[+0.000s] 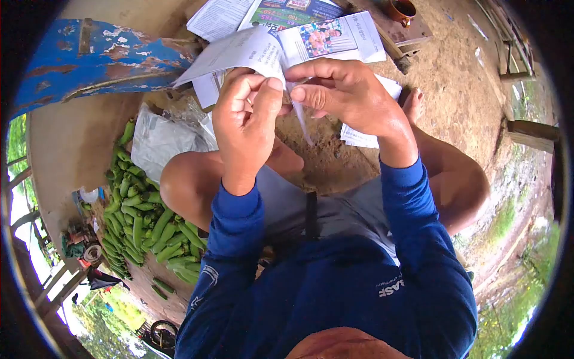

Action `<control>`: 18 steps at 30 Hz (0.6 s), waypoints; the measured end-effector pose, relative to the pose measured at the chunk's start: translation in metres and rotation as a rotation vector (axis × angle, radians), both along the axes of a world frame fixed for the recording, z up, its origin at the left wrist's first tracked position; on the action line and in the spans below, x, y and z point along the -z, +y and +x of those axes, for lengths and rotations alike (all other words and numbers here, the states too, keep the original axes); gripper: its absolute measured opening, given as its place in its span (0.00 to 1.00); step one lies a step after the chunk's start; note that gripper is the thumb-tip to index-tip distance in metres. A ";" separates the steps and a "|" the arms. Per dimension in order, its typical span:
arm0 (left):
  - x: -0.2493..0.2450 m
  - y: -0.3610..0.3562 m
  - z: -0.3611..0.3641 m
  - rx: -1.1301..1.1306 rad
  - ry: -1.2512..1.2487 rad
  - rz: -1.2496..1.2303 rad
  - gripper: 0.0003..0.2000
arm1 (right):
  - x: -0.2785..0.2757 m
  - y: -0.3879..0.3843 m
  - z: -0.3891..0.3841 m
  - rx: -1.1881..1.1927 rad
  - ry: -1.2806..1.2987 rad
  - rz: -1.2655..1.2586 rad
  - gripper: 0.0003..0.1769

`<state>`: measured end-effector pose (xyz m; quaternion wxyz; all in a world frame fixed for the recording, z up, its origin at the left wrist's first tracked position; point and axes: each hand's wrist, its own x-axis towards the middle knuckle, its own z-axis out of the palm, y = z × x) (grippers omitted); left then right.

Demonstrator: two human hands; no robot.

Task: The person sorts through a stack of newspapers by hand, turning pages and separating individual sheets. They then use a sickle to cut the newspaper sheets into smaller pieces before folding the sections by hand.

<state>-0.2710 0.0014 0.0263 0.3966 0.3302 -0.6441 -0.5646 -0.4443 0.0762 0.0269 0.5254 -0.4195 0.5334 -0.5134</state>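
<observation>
Both my hands work on a printed white paper sheet (236, 55) held up over my crossed legs. My left hand (248, 119) pinches its lower edge, thumb on top and fingers curled beneath. Facing it, my right hand (353, 99) has its thumb and forefinger closed at the curled right side of the sheet. A thin pale strip (303, 122) hangs down between the hands. Just behind lies a page with a colour picture (330, 37), partly covered by my right fingers. More printed sheets (220, 18) spread out beyond, and another paper (360, 136) lies under my right wrist.
Many long green vegetables (140, 224) are heaped on the ground at left, beside a clear plastic bag (164, 134). A peeling blue board (119, 60) stands at upper left. A brown clay cup (402, 11) sits on a wooden board (412, 33) at the top right.
</observation>
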 end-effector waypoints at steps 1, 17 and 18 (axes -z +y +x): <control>-0.004 0.000 0.001 0.017 -0.024 0.030 0.08 | 0.001 0.000 -0.001 -0.012 -0.017 0.001 0.24; -0.005 -0.002 0.003 0.009 -0.121 0.046 0.13 | -0.005 0.001 -0.002 -0.080 -0.056 0.053 0.28; -0.005 -0.002 0.003 0.011 -0.111 0.061 0.13 | -0.005 0.000 -0.002 -0.080 -0.064 0.062 0.29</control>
